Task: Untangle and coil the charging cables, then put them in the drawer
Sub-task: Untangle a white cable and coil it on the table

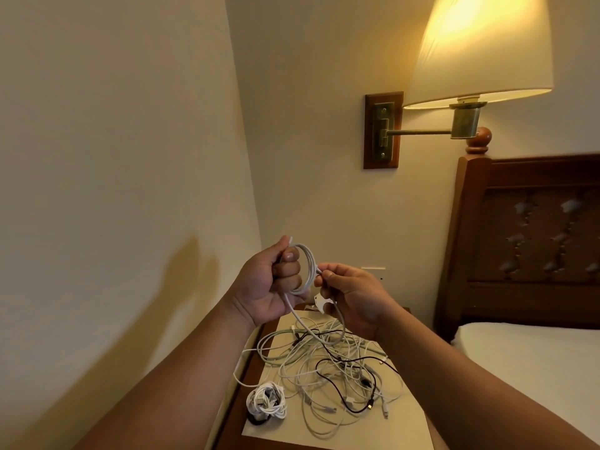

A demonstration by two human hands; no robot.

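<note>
My left hand [271, 284] grips a small coil of white cable [306, 271], held up above the nightstand, with one end sticking out above my fist. My right hand [352, 295] pinches the same cable just to the right of the coil. The cable's loose length hangs down into a tangled pile of white, greenish and black cables [331, 368] lying on a sheet of paper [399, 427]. A finished white coil [267, 402] lies at the paper's front left corner. No drawer shows in view.
The wooden nightstand [238, 397] stands in the corner against the wall on the left. A bed with a wooden headboard [532, 241] is on the right. A lit wall lamp [477, 50] on a swing arm hangs above.
</note>
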